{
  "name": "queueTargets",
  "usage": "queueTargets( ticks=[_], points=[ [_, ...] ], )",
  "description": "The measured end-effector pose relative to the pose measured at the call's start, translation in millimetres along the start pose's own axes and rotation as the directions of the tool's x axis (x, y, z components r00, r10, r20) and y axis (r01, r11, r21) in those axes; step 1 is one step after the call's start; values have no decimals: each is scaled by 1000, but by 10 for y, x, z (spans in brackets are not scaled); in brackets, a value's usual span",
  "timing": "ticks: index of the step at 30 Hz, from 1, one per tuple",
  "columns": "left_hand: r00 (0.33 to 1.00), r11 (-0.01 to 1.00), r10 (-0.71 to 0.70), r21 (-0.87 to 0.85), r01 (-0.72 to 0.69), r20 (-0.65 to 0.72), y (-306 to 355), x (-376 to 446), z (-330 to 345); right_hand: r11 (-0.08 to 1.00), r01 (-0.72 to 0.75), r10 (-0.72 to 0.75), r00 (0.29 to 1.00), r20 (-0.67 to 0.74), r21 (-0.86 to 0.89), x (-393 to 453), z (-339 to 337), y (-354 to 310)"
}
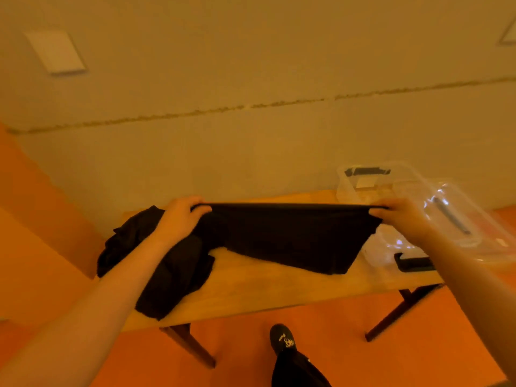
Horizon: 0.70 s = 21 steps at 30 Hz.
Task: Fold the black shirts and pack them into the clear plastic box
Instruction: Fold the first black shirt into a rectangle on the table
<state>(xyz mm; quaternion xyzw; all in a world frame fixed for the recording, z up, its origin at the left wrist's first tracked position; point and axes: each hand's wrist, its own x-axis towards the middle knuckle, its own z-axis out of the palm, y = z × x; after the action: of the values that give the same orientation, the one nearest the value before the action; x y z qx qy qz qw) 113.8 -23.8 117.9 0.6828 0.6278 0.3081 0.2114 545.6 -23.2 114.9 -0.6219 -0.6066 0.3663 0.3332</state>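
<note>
Shirt (290, 236) stretched taut above the wooden table (251, 289); your left hand (181, 216) & right hand (402, 219) each pinch a top corner. Crumpled black shirts (156, 263) lie at the table's left end, clear plastic box (391, 191) at its right. Orange floor (335, 353), pale wall (251, 79) behind.

Person, head-camera view: left hand (181, 216) and right hand (402, 219) bare, without gloves, rings or watch; both forearms uncovered, no sleeves in view. Dark trouser leg (296, 370) at bottom edge. One black shoe (282, 339) bearing small pale markings on its upper.
</note>
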Motion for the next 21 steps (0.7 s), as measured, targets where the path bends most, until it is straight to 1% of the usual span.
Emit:
queueTargets(
  ticks=[3, 5, 7, 10, 13, 15, 17, 21],
  points=[
    [995, 999, 13, -46, -18, -96, 251, 124, -233, 979, -2, 39, 983, -179, 204, 39, -66, -266],
    [993, 997, 1, -78, -10, -118, 347, 124, -356, 967, 27, 35, 971, -237, 253, 3, -108, -400],
    [995, 995, 3, -94, -12, -100, 410, 72, -455, 966, 53, 6, 975, -223, 253, -79, -165, -496],
    [999, 998, 14, -65, -16, -29, 467, -54, -565, 972, 62, -16, 980, -200, 226, -222, -260, -559],
    [1000, 999, 19, -43, -19, 13, 505, -191, -603, 981, 75, -39, 979, -200, 179, -342, -293, -555],
    [999, 997, 17, -72, -15, 31, 524, -269, -608, 982, 74, -40, 980, -194, 174, -409, -301, -544],
    [998, 993, -4, -119, 12, 69, 511, -331, -636, 979, 64, -28, 983, -182, 195, -461, -328, -533],
    [977, 984, -68, -150, 99, 203, 397, -365, -714, 973, 5, 29, 989, -145, 230, -493, -406, -522]
  ],
)
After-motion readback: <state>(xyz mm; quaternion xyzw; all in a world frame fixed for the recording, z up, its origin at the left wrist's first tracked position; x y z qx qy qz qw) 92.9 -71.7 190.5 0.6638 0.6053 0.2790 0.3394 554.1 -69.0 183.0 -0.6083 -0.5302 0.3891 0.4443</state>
